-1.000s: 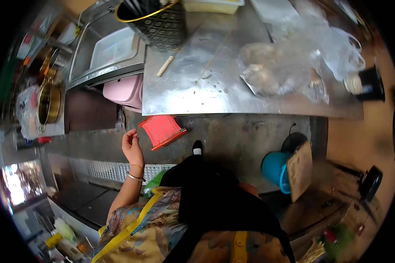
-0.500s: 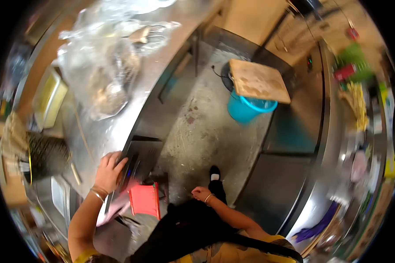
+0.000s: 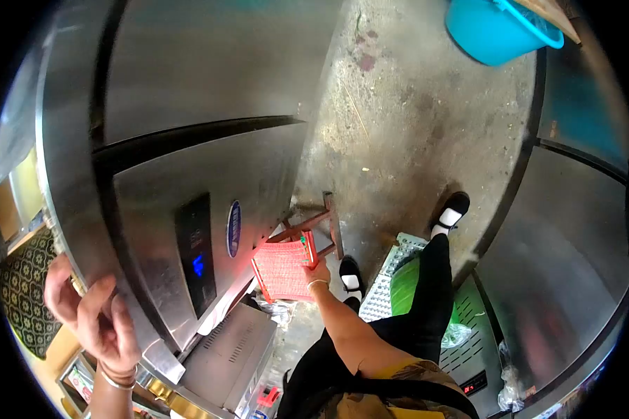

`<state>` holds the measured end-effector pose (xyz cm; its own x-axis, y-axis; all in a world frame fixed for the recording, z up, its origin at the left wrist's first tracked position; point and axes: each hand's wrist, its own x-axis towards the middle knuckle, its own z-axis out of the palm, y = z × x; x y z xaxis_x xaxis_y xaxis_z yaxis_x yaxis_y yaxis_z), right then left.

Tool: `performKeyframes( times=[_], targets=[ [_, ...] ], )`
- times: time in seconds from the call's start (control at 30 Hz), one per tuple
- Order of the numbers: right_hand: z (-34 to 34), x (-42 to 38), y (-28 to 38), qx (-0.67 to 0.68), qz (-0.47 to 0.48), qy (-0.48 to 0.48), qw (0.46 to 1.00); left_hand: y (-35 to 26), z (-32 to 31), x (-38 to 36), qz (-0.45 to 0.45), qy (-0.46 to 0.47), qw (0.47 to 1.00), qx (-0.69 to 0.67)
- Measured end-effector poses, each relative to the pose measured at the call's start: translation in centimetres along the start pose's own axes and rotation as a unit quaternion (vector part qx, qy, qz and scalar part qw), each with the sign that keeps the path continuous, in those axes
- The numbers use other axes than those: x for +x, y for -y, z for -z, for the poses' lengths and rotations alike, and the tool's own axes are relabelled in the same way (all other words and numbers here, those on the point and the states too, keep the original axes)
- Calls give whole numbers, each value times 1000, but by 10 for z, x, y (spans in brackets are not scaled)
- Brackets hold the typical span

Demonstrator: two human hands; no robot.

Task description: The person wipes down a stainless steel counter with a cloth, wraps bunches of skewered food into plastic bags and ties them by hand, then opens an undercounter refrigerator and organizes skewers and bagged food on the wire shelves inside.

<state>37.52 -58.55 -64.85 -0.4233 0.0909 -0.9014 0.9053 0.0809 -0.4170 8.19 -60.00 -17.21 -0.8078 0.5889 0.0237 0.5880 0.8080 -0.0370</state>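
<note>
Right grip (image 3: 317, 272) is closed on the edge of one red stool (image 3: 279, 272), its seat lying leftward of the fingers. Left grip (image 3: 105, 322) is loosely open beside the counter (image 3: 66, 153). Floor (image 3: 405, 119) bears one blue bucket (image 3: 493, 35).

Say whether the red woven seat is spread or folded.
Spread: the red woven seat is stretched flat between two red rails, with the right hand at one.

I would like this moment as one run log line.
left hand: half-open, beside silver steel counter | right hand: gripping red rectangular woven stool
</note>
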Motion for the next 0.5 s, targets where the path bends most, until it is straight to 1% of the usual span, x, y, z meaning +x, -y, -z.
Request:
performKeyframes(
  times=[0.03,0.07,0.1,0.17,0.2,0.23,0.3,0.37,0.43,0.5],
  targets=[
    [4,0,0,6,-24,30,999,0,1,-1,1,2,1000,-19],
    [11,1,3,4,67,21,997,-2,1,-4,10,-9,1000,-14],
    [25,4,12,0,66,16,998,-2,0,-4,11,-12,1000,-20],
    [61,5,39,-107,141,-14,984,-3,6,0,-2,2,1000,-9],
    [91,6,59,-162,142,6,976,-5,4,0,14,-17,1000,-19],
    [125,-1,81,-161,148,-8,976,-7,0,0,20,-34,999,-12],
    [197,-8,123,-279,124,64,950,-9,6,7,-12,-17,998,54],
    [246,-2,123,-262,248,-13,933,-6,4,3,16,-10,1000,18],
    [292,5,147,-398,203,53,893,-10,6,8,8,12,999,29],
    [330,10,177,-446,152,64,880,-10,3,7,10,2,1000,29]
  ],
)
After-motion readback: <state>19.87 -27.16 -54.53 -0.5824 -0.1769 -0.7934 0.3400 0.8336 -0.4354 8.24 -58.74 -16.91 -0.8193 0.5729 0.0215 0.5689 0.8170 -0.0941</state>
